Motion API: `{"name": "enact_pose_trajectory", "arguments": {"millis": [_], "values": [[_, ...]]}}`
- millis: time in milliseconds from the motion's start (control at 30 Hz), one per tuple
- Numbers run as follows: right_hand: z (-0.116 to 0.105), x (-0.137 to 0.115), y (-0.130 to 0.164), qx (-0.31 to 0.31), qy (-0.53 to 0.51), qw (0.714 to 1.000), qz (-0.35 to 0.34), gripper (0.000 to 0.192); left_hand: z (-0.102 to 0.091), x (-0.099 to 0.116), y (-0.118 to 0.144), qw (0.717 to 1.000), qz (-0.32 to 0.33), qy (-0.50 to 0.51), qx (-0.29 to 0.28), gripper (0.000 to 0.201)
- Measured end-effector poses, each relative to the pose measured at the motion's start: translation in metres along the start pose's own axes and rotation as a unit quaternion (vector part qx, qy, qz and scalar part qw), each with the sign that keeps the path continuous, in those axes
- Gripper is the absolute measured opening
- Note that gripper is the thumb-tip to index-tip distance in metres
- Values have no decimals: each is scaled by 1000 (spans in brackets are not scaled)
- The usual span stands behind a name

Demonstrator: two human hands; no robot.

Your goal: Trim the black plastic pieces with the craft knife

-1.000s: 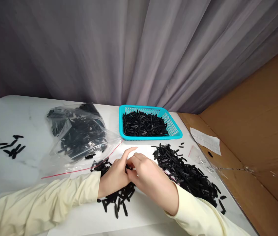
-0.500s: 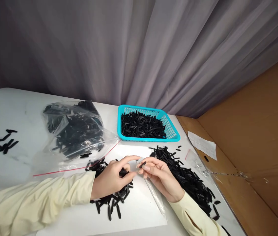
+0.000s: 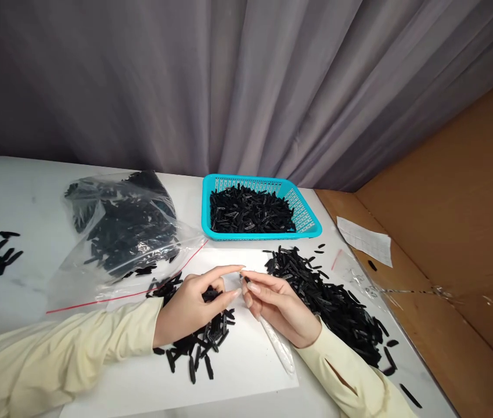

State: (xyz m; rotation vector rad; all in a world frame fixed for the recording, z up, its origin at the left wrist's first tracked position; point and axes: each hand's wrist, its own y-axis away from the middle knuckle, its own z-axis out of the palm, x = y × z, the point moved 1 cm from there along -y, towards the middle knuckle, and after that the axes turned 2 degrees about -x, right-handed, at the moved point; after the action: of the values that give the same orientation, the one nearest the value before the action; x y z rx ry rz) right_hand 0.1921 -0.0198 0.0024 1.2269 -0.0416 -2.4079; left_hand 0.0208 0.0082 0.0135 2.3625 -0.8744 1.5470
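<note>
My left hand point(image 3: 198, 305) is over a pile of small black strips point(image 3: 211, 337) on a white sheet of paper point(image 3: 246, 374). Its thumb and index finger are apart, with the index fingertip close to the right fingertips. My right hand point(image 3: 281, 303) pinches a small black strip point(image 3: 247, 280), mostly covered by the fingers. A long, narrow whitish object point(image 3: 279, 345) runs down from below the right hand across the paper; its upper end is hidden, so I cannot tell whether the hand touches it. To the right lies a larger heap of black strips point(image 3: 328, 302).
Behind the hands stands a turquoise basket point(image 3: 263, 236) filled with black strips. A clear zip bag point(image 3: 128, 226) of strips lies at the left, with several loose strips point(image 3: 0, 258) farther left. A paper slip point(image 3: 366, 239) lies by the cardboard wall point(image 3: 459, 203) at right.
The view has shifted slightly. The left thumb and index finger have stayed apart, while the strip in the right hand has turned and shows less between the fingers.
</note>
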Motion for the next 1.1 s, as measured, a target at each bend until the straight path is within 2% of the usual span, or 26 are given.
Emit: {"name": "enact_pose_trajectory", "arguments": {"millis": [100,300,567,767,1100], "values": [[0,2,0,-29,5,1000,1,21,0,-1,0,1000,0,-12,1,38],[0,1,-1,-32,25,999,-10,10,0,0,0,1000,25,-5,-17,24],[-2,2,-1,-24,14,1000,-13,12,-2,4,0,995,93,-6,31,16],[-3,1,-1,-42,-22,998,28,22,-2,3,2,989,126,-25,76,17],[-2,-1,3,-83,-38,994,55,16,-2,2,3,983,158,-24,90,22]]}}
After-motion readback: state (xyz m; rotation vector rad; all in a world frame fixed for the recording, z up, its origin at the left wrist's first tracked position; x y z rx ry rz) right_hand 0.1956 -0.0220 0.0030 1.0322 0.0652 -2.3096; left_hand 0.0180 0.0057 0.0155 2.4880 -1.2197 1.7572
